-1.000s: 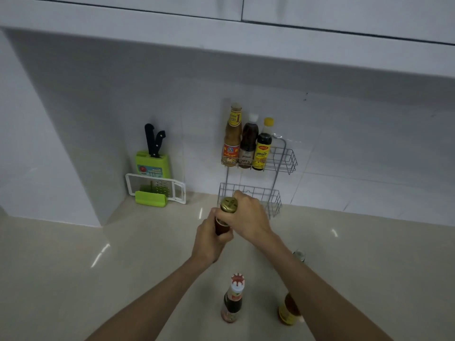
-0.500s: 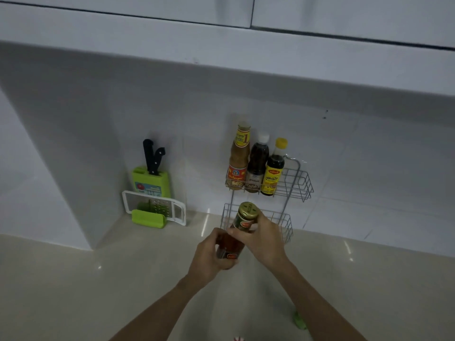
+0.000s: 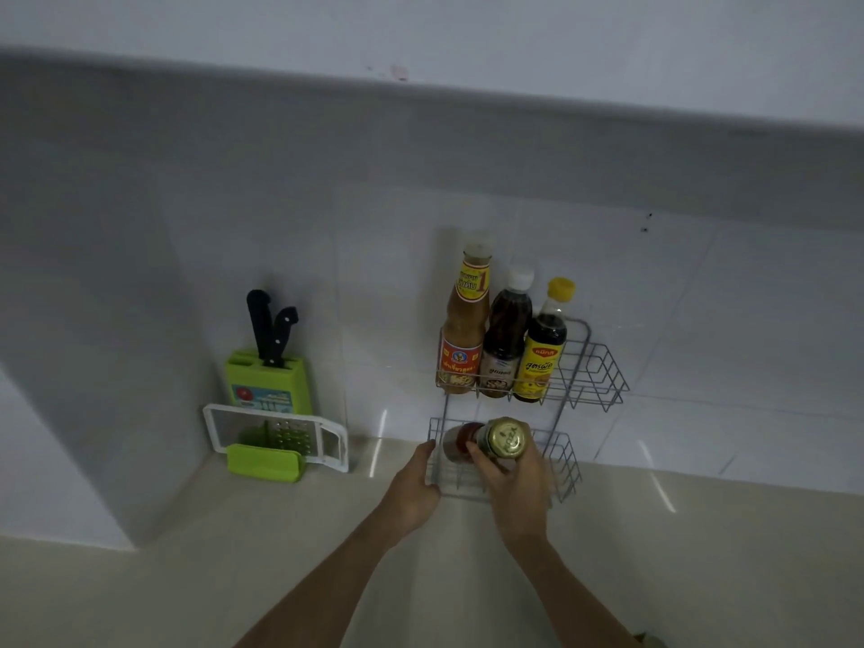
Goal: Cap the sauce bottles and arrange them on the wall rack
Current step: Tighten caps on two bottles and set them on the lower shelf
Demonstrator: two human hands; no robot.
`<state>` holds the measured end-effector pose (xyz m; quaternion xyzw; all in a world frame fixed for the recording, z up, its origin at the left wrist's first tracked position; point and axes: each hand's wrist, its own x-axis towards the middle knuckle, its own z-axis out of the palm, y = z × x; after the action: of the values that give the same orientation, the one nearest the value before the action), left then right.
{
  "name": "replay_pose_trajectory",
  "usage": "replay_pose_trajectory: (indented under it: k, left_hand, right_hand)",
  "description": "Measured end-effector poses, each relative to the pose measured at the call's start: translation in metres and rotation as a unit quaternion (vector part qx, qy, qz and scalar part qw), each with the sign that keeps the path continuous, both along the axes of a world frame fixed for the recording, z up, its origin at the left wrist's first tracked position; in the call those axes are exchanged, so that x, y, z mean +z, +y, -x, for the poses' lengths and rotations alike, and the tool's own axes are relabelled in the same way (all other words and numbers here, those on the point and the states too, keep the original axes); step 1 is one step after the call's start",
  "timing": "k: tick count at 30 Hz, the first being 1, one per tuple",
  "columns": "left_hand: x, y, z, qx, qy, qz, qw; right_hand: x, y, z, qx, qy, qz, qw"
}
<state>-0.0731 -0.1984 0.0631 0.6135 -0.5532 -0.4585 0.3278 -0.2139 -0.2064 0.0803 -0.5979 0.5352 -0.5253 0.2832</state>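
A two-tier wire wall rack [image 3: 600, 372] hangs on the tiled wall. Its upper basket holds three capped bottles: a tall orange-brown sauce bottle [image 3: 463, 334], a dark bottle with a white cap [image 3: 506, 334] and a dark bottle with a yellow cap [image 3: 543, 349]. My right hand [image 3: 519, 484] grips a red sauce bottle with a gold cap [image 3: 507, 438] by its neck. The bottle leans toward me, its body inside the lower basket [image 3: 566, 465]. My left hand [image 3: 411, 488] is at the basket's front left corner, its fingertips hidden.
A green knife block with two black-handled knives [image 3: 269, 381] stands left of the rack, with a white and green grater [image 3: 280, 437] in front of it. A wall pillar juts out at far left. An overhead cabinet hangs above. A green object [image 3: 651, 640] shows at the bottom edge.
Both hands carried the gold-capped bottle forward from over the counter into the rack's lower basket. My left hand slid off the bottle's body to the basket corner. The counter bottles left the view.
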Motion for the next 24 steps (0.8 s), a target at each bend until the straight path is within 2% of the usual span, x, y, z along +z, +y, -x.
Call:
replay_pose_trajectory:
  k: [5, 10, 16, 24]
  left_hand:
    - [-0.019, -0.017, -0.005, 0.036, 0.035, -0.061, 0.997]
    - [-0.036, -0.022, -0.01, 0.029, 0.073, -0.112, 0.991]
    - [-0.048, -0.031, -0.013, 0.019, 0.103, -0.133, 0.986]
    - [-0.052, -0.036, -0.019, -0.006, 0.114, -0.134, 0.984]
  right_hand:
    - [-0.012, -0.02, -0.007, -0.004, 0.015, -0.016, 1.0]
    - [-0.033, -0.041, -0.011, -0.011, 0.054, -0.06, 0.997]
    - [-0.038, -0.066, -0.023, -0.03, 0.145, -0.079, 0.986]
    - [-0.031, -0.096, -0.03, 0.001, 0.228, -0.115, 0.967]
